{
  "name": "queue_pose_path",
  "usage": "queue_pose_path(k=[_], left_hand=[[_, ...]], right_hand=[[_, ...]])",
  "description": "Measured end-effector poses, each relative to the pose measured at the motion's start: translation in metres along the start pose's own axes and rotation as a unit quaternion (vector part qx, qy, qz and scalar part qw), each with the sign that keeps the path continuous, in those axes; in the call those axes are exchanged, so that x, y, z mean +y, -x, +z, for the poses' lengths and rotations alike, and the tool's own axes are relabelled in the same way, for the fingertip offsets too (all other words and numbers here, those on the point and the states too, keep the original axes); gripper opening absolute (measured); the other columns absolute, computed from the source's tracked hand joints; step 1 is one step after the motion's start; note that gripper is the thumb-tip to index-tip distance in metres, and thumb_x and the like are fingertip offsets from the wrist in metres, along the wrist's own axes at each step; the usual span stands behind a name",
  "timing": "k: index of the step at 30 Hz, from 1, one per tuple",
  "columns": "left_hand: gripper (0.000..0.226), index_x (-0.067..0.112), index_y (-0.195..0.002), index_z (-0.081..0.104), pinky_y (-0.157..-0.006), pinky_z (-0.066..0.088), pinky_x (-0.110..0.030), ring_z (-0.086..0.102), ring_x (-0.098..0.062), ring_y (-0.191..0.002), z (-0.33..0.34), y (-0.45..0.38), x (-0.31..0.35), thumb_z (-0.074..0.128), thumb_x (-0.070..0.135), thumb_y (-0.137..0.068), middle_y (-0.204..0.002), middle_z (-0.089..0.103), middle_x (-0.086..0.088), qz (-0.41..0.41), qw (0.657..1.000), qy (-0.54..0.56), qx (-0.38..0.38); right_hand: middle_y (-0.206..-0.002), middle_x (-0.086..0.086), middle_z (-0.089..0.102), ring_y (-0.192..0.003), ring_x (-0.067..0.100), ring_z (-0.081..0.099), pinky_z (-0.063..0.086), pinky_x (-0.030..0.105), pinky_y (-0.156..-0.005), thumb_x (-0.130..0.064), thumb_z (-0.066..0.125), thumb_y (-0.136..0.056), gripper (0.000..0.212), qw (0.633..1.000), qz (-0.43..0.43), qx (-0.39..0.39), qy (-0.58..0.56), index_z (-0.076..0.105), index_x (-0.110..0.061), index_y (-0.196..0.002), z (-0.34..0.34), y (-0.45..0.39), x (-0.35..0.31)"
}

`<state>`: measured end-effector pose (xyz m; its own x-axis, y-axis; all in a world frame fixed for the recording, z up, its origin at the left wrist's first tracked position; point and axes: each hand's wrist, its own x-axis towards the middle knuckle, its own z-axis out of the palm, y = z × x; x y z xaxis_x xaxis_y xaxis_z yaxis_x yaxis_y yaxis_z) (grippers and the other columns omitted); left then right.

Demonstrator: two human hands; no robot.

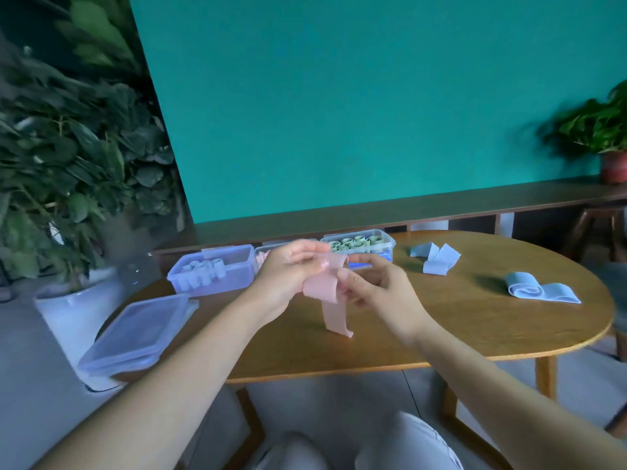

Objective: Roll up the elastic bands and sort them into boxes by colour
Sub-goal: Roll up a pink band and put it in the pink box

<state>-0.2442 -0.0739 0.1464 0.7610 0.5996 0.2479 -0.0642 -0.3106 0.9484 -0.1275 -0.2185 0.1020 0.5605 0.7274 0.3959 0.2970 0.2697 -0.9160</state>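
Note:
A pink elastic band (pixel 330 300) is held above the oval wooden table (pixel 441 334), partly wound near the top with its tail hanging down. My left hand (pixel 288 273) grips the wound part and my right hand (pixel 369 283) pinches its right side. Behind my hands stand three clear boxes: one with pale blue rolls (pixel 212 269), one with pink rolls (pixel 263 257) mostly hidden, and one with green rolls (pixel 359 245). Two loose pale blue bands lie on the right, one folded (pixel 436 257) and one partly rolled (pixel 539 288).
A stack of clear box lids (pixel 139 334) sits at the table's near left edge. A large plant in a white pot (pixel 68 300) stands left of the table. A low wooden bench (pixel 373 215) runs behind, bearing a small potted plant (pixel 610 137).

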Motion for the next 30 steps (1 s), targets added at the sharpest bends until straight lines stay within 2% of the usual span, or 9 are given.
queue_pose_path(k=[5,8,11,15,19,21,23,26,30], left_hand=[[0.027,0.019,-0.117,0.070,-0.087,0.057,-0.038,0.068,-0.019,-0.108,-0.011,0.023,0.027,0.068,0.005,-0.093,-0.115,0.070,-0.001,0.028,0.999,-0.015,0.017],[0.035,0.007,-0.126,0.064,-0.066,0.057,-0.021,0.072,-0.007,-0.089,-0.014,0.035,0.038,0.066,-0.002,-0.093,-0.119,0.066,-0.005,0.035,0.999,-0.004,0.028],[0.038,0.007,-0.131,0.061,-0.065,0.053,-0.013,0.065,0.002,-0.096,-0.018,0.044,0.045,0.067,0.004,-0.093,-0.123,0.064,-0.004,0.037,0.998,-0.013,0.046],[0.040,0.006,-0.135,0.057,-0.100,0.053,-0.037,0.063,-0.019,-0.118,-0.024,0.055,0.060,0.064,0.009,-0.096,-0.133,0.062,-0.009,0.032,0.997,-0.018,0.062],[0.033,0.011,-0.132,0.059,-0.107,0.046,-0.053,0.064,-0.020,-0.117,-0.031,0.068,0.079,0.061,0.019,-0.100,-0.120,0.072,0.002,0.021,0.999,-0.024,0.044],[0.031,0.014,-0.130,0.059,-0.103,0.050,-0.049,0.067,-0.020,-0.114,-0.036,0.073,0.088,0.061,0.021,-0.100,-0.115,0.074,0.002,0.019,0.999,-0.016,0.026],[0.031,0.012,-0.128,0.060,-0.093,0.058,-0.038,0.069,-0.022,-0.110,-0.040,0.079,0.097,0.063,0.022,-0.099,-0.121,0.070,-0.009,0.008,1.000,0.009,0.020],[0.032,0.007,-0.124,0.062,-0.077,0.061,-0.027,0.074,-0.024,-0.097,-0.046,0.090,0.108,0.064,0.026,-0.098,-0.114,0.072,-0.014,-0.007,1.000,0.011,0.024],[0.034,0.016,-0.111,0.069,-0.080,0.060,-0.027,0.076,-0.019,-0.073,-0.049,0.102,0.118,0.065,0.045,-0.095,-0.099,0.073,-0.003,0.011,0.985,-0.134,0.106]], right_hand=[[-0.092,0.003,0.078,-0.093,0.015,0.075,0.057,0.031,-0.091,-0.036,0.077,-0.088,0.058,0.999,-0.032,-0.005,-0.005,0.049,-0.028,-0.138,0.017,0.012,-0.028],[-0.090,0.004,0.078,-0.090,0.017,0.075,0.060,0.031,-0.086,-0.027,0.078,-0.088,0.060,0.998,-0.059,-0.018,-0.010,0.047,-0.029,-0.139,0.025,0.019,-0.046],[-0.091,0.007,0.077,-0.088,0.022,0.074,0.061,0.035,-0.080,-0.019,0.080,-0.086,0.047,0.995,-0.086,-0.053,-0.003,0.059,-0.028,-0.127,0.032,0.025,-0.061],[-0.091,0.011,0.077,-0.087,0.028,0.074,0.061,0.034,-0.078,-0.008,0.077,-0.088,0.023,0.994,-0.101,-0.046,-0.008,0.073,-0.014,-0.109,0.037,0.029,-0.076],[-0.086,0.012,0.077,-0.083,0.026,0.075,0.061,0.032,-0.075,-0.006,0.076,-0.088,0.017,0.993,-0.115,-0.028,-0.014,0.076,-0.006,-0.104,0.039,0.031,-0.090],[-0.085,0.014,0.077,-0.079,0.023,0.074,0.060,0.029,-0.071,-0.006,0.076,-0.087,0.014,0.992,-0.125,-0.029,-0.014,0.076,-0.006,-0.101,0.040,0.032,-0.099],[-0.084,0.017,0.076,-0.074,0.019,0.073,0.059,0.027,-0.067,-0.004,0.075,-0.087,0.014,0.991,-0.131,-0.023,-0.033,0.075,-0.005,-0.101,0.041,0.032,-0.109],[-0.083,0.020,0.075,-0.069,0.019,0.072,0.060,0.027,-0.066,-0.002,0.074,-0.087,0.019,0.990,-0.120,-0.018,-0.073,0.072,0.002,-0.106,0.041,0.028,-0.120],[-0.081,0.020,0.074,-0.069,0.019,0.071,0.061,0.028,-0.068,-0.002,0.074,-0.087,0.012,0.991,-0.099,-0.037,-0.082,0.074,0.000,-0.099,0.043,0.020,-0.129]])
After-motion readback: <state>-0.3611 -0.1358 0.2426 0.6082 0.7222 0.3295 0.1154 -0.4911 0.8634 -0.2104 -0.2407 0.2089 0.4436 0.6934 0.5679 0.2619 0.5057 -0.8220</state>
